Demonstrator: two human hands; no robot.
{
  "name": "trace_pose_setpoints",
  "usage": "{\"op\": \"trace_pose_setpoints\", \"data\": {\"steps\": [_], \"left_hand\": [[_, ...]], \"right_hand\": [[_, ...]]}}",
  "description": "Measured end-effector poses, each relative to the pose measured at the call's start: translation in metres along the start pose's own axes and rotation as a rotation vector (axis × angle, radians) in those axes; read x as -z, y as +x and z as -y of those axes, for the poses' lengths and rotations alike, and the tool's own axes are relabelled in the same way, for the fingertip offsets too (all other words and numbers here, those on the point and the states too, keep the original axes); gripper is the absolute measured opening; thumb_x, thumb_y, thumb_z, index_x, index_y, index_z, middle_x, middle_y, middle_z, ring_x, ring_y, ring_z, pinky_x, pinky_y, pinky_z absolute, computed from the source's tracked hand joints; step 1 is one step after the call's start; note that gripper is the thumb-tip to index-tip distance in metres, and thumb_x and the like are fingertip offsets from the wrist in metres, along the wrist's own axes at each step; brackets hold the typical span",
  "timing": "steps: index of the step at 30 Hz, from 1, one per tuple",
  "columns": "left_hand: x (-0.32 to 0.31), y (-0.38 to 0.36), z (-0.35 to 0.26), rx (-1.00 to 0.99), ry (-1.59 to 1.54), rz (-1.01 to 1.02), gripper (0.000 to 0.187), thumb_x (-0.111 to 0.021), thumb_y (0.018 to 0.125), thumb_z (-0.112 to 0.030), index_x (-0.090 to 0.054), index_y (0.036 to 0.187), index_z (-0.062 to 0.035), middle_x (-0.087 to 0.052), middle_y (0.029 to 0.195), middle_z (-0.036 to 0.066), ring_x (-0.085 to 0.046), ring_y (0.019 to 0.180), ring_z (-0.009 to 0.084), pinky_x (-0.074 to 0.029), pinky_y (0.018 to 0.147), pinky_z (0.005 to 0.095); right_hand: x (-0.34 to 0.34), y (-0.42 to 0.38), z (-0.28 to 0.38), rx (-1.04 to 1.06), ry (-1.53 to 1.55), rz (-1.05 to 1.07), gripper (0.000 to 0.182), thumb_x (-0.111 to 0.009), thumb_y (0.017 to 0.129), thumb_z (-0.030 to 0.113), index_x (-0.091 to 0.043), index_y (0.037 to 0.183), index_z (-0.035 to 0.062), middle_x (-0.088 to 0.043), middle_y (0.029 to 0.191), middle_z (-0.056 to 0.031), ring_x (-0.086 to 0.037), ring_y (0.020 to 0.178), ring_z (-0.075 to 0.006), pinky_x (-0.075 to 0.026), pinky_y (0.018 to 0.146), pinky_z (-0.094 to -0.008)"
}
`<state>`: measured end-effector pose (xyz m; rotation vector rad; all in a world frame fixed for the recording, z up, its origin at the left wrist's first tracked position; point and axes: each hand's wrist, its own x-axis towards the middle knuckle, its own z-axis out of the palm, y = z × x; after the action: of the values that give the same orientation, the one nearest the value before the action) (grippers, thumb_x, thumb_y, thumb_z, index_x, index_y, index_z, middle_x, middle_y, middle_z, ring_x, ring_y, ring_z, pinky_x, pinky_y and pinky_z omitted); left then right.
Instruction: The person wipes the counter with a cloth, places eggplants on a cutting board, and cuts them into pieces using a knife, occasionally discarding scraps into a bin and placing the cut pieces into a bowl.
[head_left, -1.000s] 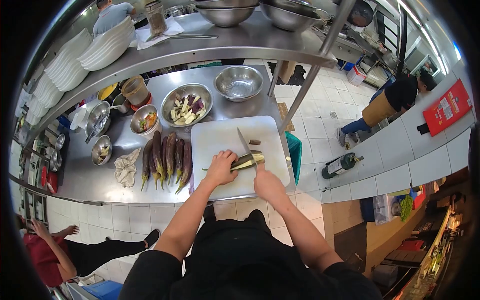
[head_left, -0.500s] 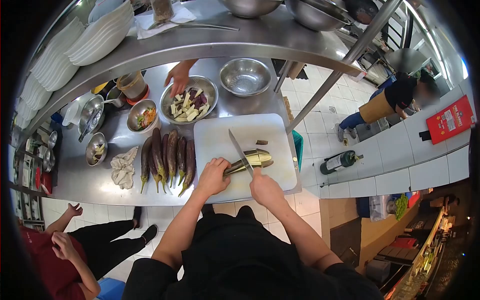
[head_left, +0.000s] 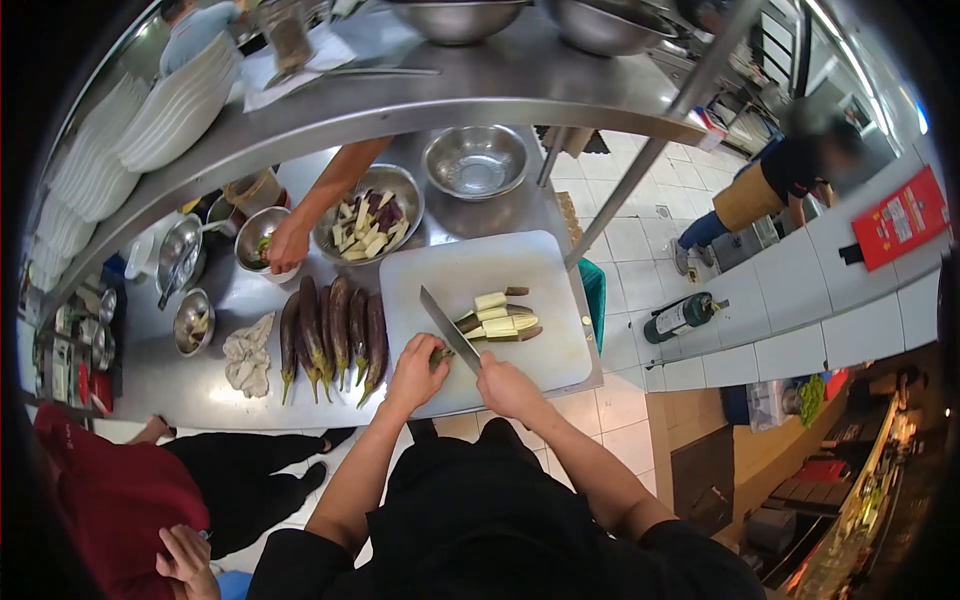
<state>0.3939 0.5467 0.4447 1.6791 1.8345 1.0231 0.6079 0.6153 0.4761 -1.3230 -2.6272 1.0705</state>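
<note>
My right hand (head_left: 508, 388) grips a knife (head_left: 447, 322), its blade slanting up and left across the white cutting board (head_left: 470, 262). To the right of the blade lie cut eggplant pieces (head_left: 503, 322), pale flesh and dark skin showing. Left of the blade, the curled fingers of my left hand (head_left: 415, 372) hold the stem end of the eggplant (head_left: 440, 354), partly hidden by them. Several whole purple eggplants (head_left: 338, 325) lie side by side on the steel table, left of the board.
Behind the board stand a steel bowl of cut eggplant (head_left: 415, 190) and another steel bowl (head_left: 475, 160). Another person's hand (head_left: 290, 243) reaches into a small bowl (head_left: 250, 228). A crumpled cloth (head_left: 248, 353) lies left. A shelf (head_left: 480, 105) spans overhead; a person in red (head_left: 120, 500) stands left.
The knife and my hands have shifted left toward the eggplant's stem end, and the pieces lie more spread. The other person's hand has moved from the eggplant bowl to the small bowl.
</note>
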Motion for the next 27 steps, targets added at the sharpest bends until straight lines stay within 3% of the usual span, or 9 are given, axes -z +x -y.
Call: {"op": "trace_pose_setpoints", "data": {"steps": [3,6,9,11,16,19,21,25,27], "left_hand": [[-0.003,0.002,-0.011,0.139,-0.075,-0.200,0.020,-0.075,0.089,-0.003,-0.065,0.106,0.0004,-0.066,0.109,0.017,-0.071,0.096,0.0333,-0.060,0.083,0.0409],[-0.017,0.039,-0.064,-0.011,-0.158,-0.393,0.021,-0.075,0.088,-0.002,-0.064,0.106,-0.0003,-0.061,0.109,0.017,-0.067,0.096,0.0334,-0.060,0.082,0.0395],[-0.082,0.112,-0.120,-0.264,-0.268,-0.098,0.022,-0.074,0.084,-0.002,-0.062,0.103,-0.0017,-0.057,0.109,0.016,-0.060,0.106,0.0372,-0.056,0.090,0.0426],[-0.145,0.164,-0.152,-0.471,-0.302,0.029,0.015,-0.070,0.083,-0.002,-0.064,0.096,-0.0033,-0.059,0.112,0.017,-0.059,0.109,0.0398,-0.051,0.098,0.0484],[-0.270,0.248,-0.157,-0.394,-0.042,0.167,0.008,-0.072,0.085,-0.006,-0.066,0.090,-0.0047,-0.066,0.111,0.018,-0.064,0.112,0.0410,-0.052,0.094,0.0500],[-0.268,0.259,-0.138,-0.265,-0.033,0.399,0.010,-0.072,0.085,-0.008,-0.071,0.095,-0.0064,-0.070,0.111,0.019,-0.066,0.113,0.0418,-0.054,0.097,0.0492],[-0.222,0.240,-0.133,-0.276,0.107,0.280,0.019,-0.076,0.089,-0.020,-0.077,0.105,-0.0085,-0.075,0.111,0.018,-0.069,0.112,0.0411,-0.054,0.102,0.0482],[-0.123,0.160,-0.108,0.055,0.561,0.173,0.075,-0.061,0.098,-0.072,-0.063,0.153,-0.0213,-0.056,0.162,0.014,-0.051,0.148,0.0414,-0.039,0.110,0.0782],[-0.111,0.124,-0.090,0.027,0.629,0.201,0.082,-0.058,0.097,-0.077,-0.058,0.158,-0.0237,-0.051,0.167,0.012,-0.045,0.152,0.0430,-0.037,0.109,0.0797]], "right_hand": [[0.027,-0.015,-0.028,0.084,0.239,-0.098,0.015,-0.056,0.105,0.011,-0.055,0.111,-0.0027,-0.072,0.089,-0.0368,-0.071,0.086,-0.0577,-0.057,0.084,-0.0642],[0.045,-0.055,-0.065,-0.168,0.872,-0.127,0.024,-0.060,0.112,0.024,-0.059,0.115,-0.0001,-0.065,0.066,-0.0128,-0.065,0.048,-0.0268,-0.052,0.046,-0.0428],[0.038,-0.097,-0.101,-0.262,1.106,-0.207,0.021,-0.058,0.115,0.025,-0.057,0.112,0.0046,-0.053,0.060,-0.0013,-0.053,0.040,-0.0119,-0.044,0.036,-0.0313],[0.023,-0.121,-0.122,-0.310,1.141,-0.223,0.021,-0.058,0.115,0.024,-0.059,0.117,0.0029,-0.054,0.058,-0.0026,-0.054,0.040,-0.0140,-0.044,0.037,-0.0324],[0.008,-0.165,-0.122,-0.372,1.168,-0.313,0.021,-0.057,0.116,0.023,-0.060,0.118,0.0018,-0.055,0.056,-0.0051,-0.054,0.038,-0.0172,-0.046,0.037,-0.0334],[0.002,-0.174,-0.128,-0.407,1.249,-0.266,0.022,-0.057,0.116,0.024,-0.059,0.119,0.0019,-0.055,0.057,-0.0048,-0.054,0.039,-0.0170,-0.046,0.038,-0.0334],[-0.002,-0.178,-0.133,-0.420,1.273,-0.234,0.022,-0.056,0.116,0.025,-0.056,0.118,0.0031,-0.055,0.058,-0.0047,-0.055,0.040,-0.0169,-0.047,0.038,-0.0338],[-0.009,-0.160,-0.129,-0.405,1.266,-0.179,0.022,-0.055,0.117,0.026,-0.054,0.116,0.0039,-0.055,0.059,-0.0049,-0.055,0.041,-0.0172,-0.047,0.039,-0.0345],[-0.015,-0.137,-0.117,-0.372,1.207,-0.167,0.024,-0.055,0.117,0.030,-0.052,0.116,0.0060,-0.055,0.061,-0.0055,-0.057,0.042,-0.0180,-0.049,0.038,-0.0352]]}}
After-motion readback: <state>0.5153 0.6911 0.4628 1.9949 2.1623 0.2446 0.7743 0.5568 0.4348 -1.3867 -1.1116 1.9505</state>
